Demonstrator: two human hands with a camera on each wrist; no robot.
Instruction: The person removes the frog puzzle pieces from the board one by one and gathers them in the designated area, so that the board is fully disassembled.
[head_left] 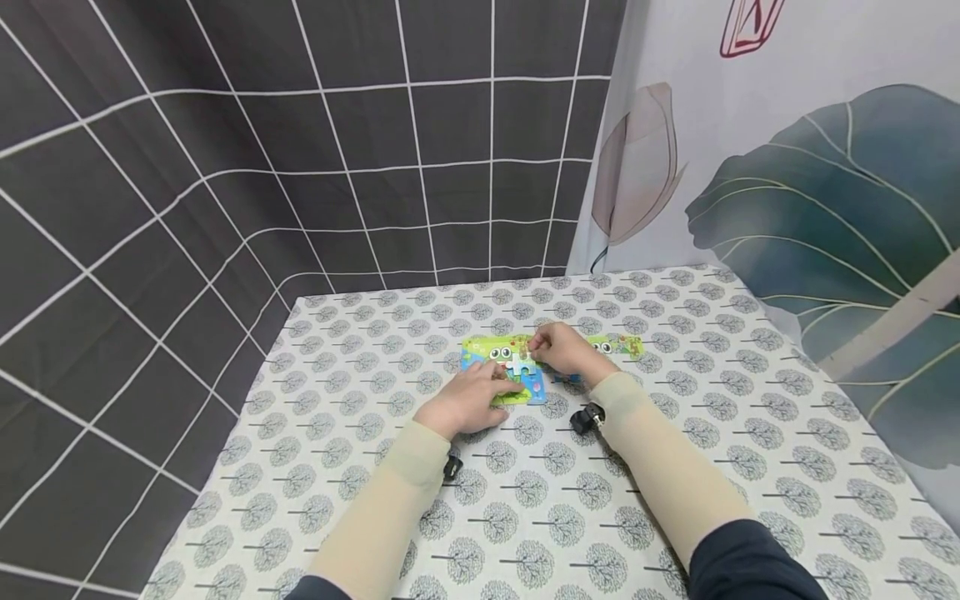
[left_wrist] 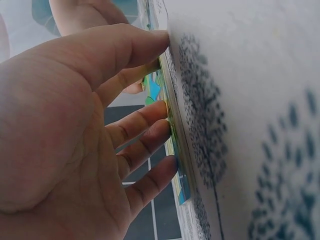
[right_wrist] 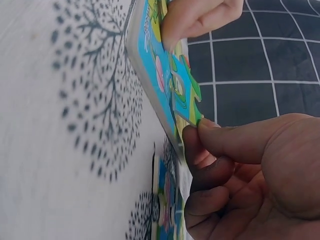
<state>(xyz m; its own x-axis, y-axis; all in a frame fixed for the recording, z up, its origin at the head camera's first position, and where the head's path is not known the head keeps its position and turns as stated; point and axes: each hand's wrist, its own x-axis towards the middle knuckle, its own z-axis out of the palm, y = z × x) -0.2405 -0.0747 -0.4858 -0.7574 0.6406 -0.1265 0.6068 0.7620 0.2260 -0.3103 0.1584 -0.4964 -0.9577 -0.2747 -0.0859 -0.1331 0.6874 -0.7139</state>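
Observation:
A colourful puzzle board [head_left: 480, 343] lies on the patterned cloth, with part of its inside showing pale. Between thumb and forefinger my right hand [head_left: 561, 348] pinches a blue and green puzzle piece [right_wrist: 186, 95], which is tilted over the board in the right wrist view. My left hand [head_left: 467, 400] rests on the board's lower left part with fingers spread. In the left wrist view several fingertips of the left hand [left_wrist: 90, 115] touch the board's face [left_wrist: 183, 186], and its thumb is by the near edge.
Right of the board lies a second printed strip [head_left: 628, 346], partly behind my right hand, and a small blue piece [head_left: 567, 378] by the wrist. A dark gridded curtain [head_left: 360, 133] hangs behind the table; a leaf-printed curtain [head_left: 840, 192] hangs to the right.

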